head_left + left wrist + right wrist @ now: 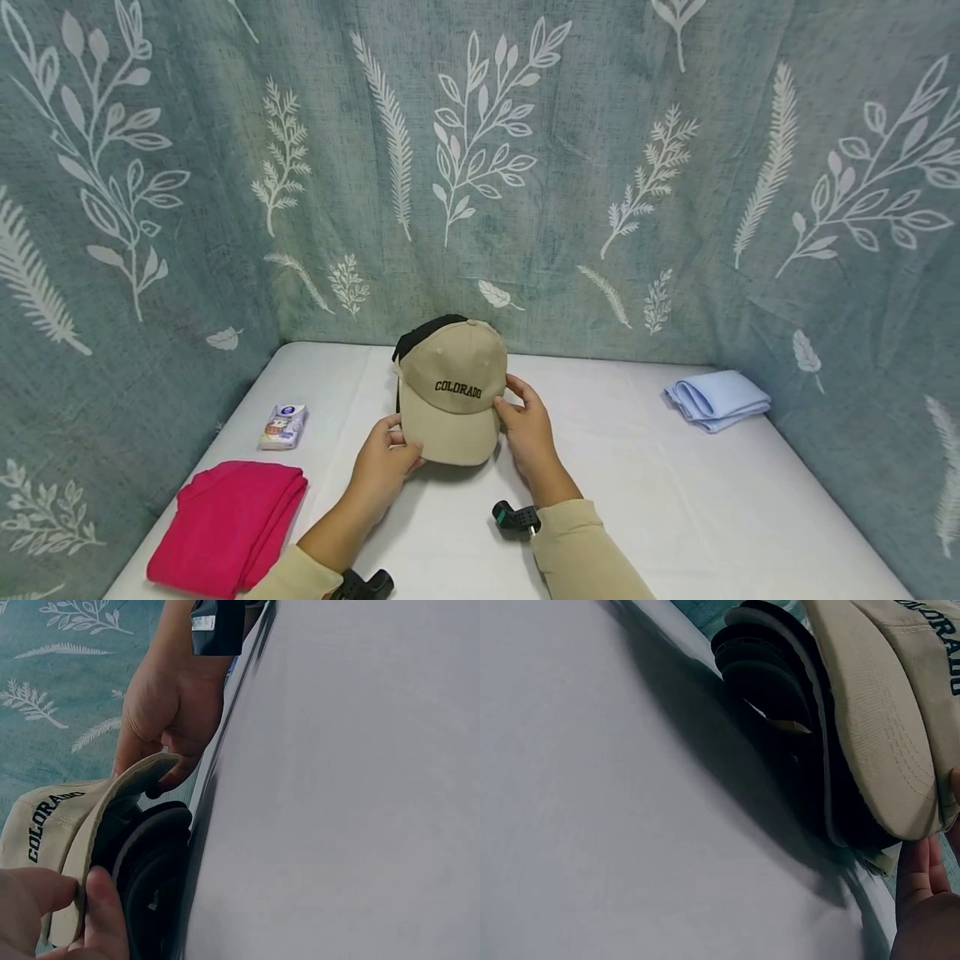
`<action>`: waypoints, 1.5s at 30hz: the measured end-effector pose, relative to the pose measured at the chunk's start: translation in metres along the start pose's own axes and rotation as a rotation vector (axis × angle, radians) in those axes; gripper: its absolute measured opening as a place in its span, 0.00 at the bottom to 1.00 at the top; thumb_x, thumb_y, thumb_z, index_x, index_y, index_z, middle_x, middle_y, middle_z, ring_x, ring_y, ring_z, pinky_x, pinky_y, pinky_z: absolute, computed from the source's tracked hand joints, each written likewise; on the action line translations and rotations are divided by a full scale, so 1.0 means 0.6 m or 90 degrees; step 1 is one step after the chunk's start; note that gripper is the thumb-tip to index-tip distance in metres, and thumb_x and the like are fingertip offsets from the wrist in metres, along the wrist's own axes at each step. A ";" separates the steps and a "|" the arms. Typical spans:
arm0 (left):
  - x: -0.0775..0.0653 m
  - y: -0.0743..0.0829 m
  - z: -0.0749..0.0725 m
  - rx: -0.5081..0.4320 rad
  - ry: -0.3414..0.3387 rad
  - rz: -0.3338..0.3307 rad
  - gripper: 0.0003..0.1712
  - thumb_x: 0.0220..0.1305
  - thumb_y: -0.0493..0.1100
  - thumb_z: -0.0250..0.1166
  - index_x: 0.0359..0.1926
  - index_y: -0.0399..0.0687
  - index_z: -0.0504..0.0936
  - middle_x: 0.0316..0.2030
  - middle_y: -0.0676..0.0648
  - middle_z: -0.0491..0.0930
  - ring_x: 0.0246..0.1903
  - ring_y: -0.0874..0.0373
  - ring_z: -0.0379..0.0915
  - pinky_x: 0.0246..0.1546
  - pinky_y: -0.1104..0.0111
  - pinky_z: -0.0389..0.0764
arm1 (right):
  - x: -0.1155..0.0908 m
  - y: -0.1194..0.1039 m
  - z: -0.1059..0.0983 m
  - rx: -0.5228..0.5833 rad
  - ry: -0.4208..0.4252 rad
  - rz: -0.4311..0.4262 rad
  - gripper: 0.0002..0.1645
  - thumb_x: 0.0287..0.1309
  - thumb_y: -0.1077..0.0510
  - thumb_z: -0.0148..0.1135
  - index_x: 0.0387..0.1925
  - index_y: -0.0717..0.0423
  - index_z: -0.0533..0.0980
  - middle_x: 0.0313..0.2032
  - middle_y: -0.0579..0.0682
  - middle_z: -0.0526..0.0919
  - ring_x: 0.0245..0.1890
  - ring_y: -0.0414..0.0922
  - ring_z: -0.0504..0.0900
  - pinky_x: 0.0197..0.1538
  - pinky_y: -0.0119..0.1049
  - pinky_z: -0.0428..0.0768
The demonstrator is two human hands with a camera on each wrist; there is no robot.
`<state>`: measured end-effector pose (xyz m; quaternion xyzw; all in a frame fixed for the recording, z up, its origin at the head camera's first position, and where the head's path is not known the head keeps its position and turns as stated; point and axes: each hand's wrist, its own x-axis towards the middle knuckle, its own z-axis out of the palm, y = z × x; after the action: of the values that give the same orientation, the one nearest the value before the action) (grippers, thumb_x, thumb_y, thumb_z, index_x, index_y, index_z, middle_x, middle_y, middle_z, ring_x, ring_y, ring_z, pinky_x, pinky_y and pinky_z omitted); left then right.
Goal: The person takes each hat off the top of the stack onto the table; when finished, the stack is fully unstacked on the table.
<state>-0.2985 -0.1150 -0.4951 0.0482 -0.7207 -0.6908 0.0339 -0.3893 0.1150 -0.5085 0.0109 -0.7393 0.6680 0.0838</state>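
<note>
A beige baseball cap point(453, 433) with "COLORADO" across its front faces me at the middle of the table. My left hand point(384, 467) pinches the left edge of its brim, thumb on the front and fingers behind, as the left wrist view shows. On the other side, my right hand point(531, 433) grips the cap where crown and brim meet. Several dark caps point(769, 671) are stacked behind the beige one, their brims showing underneath in both wrist views. In the head view only a black crown point(420, 335) peeks out at the upper left.
A folded pink cloth point(225, 529) lies on the white table point(645, 492) at the front left, with a small tissue pack point(283, 427) beyond it. At the back right lies a folded light blue cloth point(717, 400). Patterned curtains point(480, 167) enclose the back and sides.
</note>
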 end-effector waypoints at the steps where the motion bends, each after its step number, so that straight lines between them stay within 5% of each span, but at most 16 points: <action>1: -0.001 0.001 0.000 0.003 -0.001 0.000 0.37 0.69 0.30 0.66 0.74 0.36 0.62 0.49 0.36 0.78 0.34 0.57 0.82 0.40 0.68 0.88 | 0.000 0.000 -0.001 0.001 0.001 -0.002 0.29 0.71 0.54 0.66 0.71 0.43 0.73 0.72 0.46 0.73 0.54 0.48 0.82 0.49 0.33 0.83; 27: -0.016 0.010 0.046 0.034 -0.035 0.065 0.34 0.68 0.30 0.65 0.72 0.35 0.64 0.46 0.38 0.78 0.36 0.56 0.81 0.39 0.67 0.87 | -0.021 -0.006 -0.073 0.015 0.023 -0.014 0.28 0.68 0.54 0.70 0.67 0.45 0.75 0.70 0.46 0.74 0.54 0.46 0.82 0.47 0.30 0.82; 35: -0.020 0.008 0.081 0.061 -0.070 0.075 0.34 0.67 0.31 0.66 0.71 0.32 0.65 0.43 0.39 0.81 0.33 0.58 0.82 0.37 0.68 0.86 | -0.031 -0.003 -0.115 0.005 0.038 0.003 0.29 0.69 0.55 0.68 0.69 0.46 0.73 0.71 0.47 0.72 0.54 0.45 0.81 0.47 0.28 0.81; 45: -0.021 0.014 0.127 0.083 -0.060 0.077 0.34 0.65 0.32 0.65 0.70 0.33 0.66 0.42 0.42 0.78 0.31 0.59 0.80 0.33 0.70 0.83 | -0.027 0.001 -0.160 0.004 0.044 0.012 0.29 0.71 0.56 0.67 0.70 0.48 0.72 0.72 0.47 0.70 0.54 0.43 0.81 0.49 0.27 0.82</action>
<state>-0.2950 -0.0376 -0.4899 -0.0260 -0.7666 -0.6404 0.0383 -0.3629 0.2084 -0.5026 -0.0193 -0.7340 0.6710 0.1029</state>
